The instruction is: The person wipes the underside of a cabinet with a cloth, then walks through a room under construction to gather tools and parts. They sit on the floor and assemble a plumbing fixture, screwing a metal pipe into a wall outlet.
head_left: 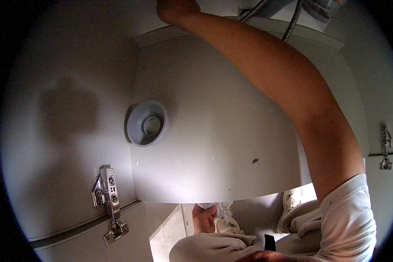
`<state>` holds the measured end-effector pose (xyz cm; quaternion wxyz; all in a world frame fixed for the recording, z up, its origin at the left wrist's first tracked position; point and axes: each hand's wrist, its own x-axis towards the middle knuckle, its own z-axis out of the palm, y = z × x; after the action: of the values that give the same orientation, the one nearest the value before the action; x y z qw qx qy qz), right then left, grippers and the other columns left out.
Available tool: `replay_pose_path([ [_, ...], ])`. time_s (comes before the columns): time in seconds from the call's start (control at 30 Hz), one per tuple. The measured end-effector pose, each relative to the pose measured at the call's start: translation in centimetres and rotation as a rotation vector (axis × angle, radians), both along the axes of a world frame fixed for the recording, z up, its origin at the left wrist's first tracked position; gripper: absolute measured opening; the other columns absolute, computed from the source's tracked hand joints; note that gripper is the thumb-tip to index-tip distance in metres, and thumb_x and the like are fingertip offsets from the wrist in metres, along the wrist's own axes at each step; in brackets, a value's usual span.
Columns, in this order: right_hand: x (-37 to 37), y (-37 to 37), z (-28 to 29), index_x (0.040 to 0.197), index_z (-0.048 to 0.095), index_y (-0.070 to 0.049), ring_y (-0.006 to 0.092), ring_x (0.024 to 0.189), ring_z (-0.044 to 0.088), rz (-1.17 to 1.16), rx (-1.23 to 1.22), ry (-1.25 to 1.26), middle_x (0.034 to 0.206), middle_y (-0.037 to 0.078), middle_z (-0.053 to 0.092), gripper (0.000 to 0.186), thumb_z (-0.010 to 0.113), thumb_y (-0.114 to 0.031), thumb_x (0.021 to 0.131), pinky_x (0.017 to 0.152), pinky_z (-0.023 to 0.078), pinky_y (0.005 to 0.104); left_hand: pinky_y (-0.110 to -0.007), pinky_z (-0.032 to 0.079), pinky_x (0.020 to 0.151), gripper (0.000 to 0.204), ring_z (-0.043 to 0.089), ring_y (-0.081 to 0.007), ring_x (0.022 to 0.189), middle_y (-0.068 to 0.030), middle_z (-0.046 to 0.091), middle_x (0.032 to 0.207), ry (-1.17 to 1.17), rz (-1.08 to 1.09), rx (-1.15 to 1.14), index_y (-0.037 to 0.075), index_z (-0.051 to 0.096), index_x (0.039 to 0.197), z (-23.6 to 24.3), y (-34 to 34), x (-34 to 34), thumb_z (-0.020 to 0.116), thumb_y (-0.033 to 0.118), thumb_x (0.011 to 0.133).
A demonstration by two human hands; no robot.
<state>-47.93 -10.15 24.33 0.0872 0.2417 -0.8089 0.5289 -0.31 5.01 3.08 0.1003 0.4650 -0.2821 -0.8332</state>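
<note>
Just below the front edge of the cabinet floor point(214, 144), we find the left hand point(204, 219) with thumb and fingers clamped on a white shaggy cloth point(224, 211), its strands showing to the right of the fingers. The panel edge may hide part of it. We judge the cloth light, soft and limp, not fragile — best gathered at its bunched middle, as loose strands would trail.

The left hand points upward, close to the pale trousers point(201, 249). From the white sleeve point(349, 214) at lower right, the right arm point(299, 83) bends and crosses over the cabinet floor toward the upper left. The right hand point(175, 11) is cut off by the top border; we cannot tell whether its fingers are apart or together.

Farther out, we note a grey round bowl point(137, 129) beside the left wall, dark flexible hoses point(292, 19) at top, and metal hinges point(112, 192) on both sides.
</note>
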Motion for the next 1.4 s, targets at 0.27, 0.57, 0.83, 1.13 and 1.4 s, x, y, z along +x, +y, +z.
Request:
replay_pose_path([
  [0.27, 0.7, 0.4, 0.2, 0.153, 0.003, 0.009, 0.0377, 0.130, 0.048, -0.008, 0.099, 0.022, 0.151, 0.025, 0.036, 0.089, 0.057, -0.033, 0.095, 0.106, 0.040, 0.0475, -0.037, 0.053, 0.093, 0.046, 0.065, -0.0242, 0.105, -0.0101, 0.067, 0.115, 0.043, 0.015, 0.012, 0.000, 0.059, 0.124, 0.3, 0.5, -0.3, 0.063, -0.008, 0.078],
  [0.57, 2.1, 1.6, 0.5, 0.155, 0.006, 0.006, 0.0339, 0.131, 0.048, -0.062, 0.355, 0.066, 0.151, 0.020, 0.039, 0.090, 0.057, -0.037, 0.095, 0.105, 0.038, 0.0476, -0.037, 0.055, 0.092, 0.046, 0.066, -0.0248, 0.105, -0.0104, 0.068, 0.115, 0.095, -0.061, 0.068, 0.000, 0.060, 0.124, 0.5, 0.0, -0.1, 0.060, -0.009, 0.079],
  [0.83, 0.5, 2.2, -1.6, 0.138, 0.045, 0.004, 0.0373, 0.117, 0.058, -0.024, 0.503, 0.291, 0.131, 0.023, 0.056, 0.066, 0.056, -0.045, 0.095, 0.099, 0.042, 0.0558, -0.037, 0.055, 0.090, 0.044, 0.066, -0.0253, 0.103, -0.0105, 0.068, 0.111, -0.032, -0.065, 0.065, 0.000, 0.061, 0.122, -0.8, 0.0, 0.7, 0.062, -0.010, 0.079],
  [1.13, 0.9, 2.0, -1.1, 0.141, 0.043, 0.004, 0.0348, 0.124, 0.053, -0.074, 0.673, 0.321, 0.141, 0.019, 0.049, 0.069, 0.055, -0.047, 0.096, 0.100, 0.040, 0.0526, -0.039, 0.053, 0.095, 0.045, 0.065, -0.0273, 0.107, -0.0116, 0.067, 0.113, 0.016, -0.075, 0.080, -0.002, 0.058, 0.124, -0.9, -0.1, 1.0, 0.062, -0.010, 0.079],
  [1.4, -2.5, 2.2, -3.9, 0.131, 0.057, 0.001, 0.0352, 0.122, 0.055, -0.253, 0.501, 0.598, 0.136, 0.019, 0.054, 0.063, 0.055, -0.050, 0.095, 0.100, 0.038, 0.0528, -0.043, 0.052, 0.100, 0.048, 0.063, -0.0300, 0.113, -0.0137, 0.066, 0.121, 0.040, -0.121, 0.096, -0.003, 0.056, 0.128, -0.6, 0.1, -0.1, 0.063, -0.009, 0.081],
])
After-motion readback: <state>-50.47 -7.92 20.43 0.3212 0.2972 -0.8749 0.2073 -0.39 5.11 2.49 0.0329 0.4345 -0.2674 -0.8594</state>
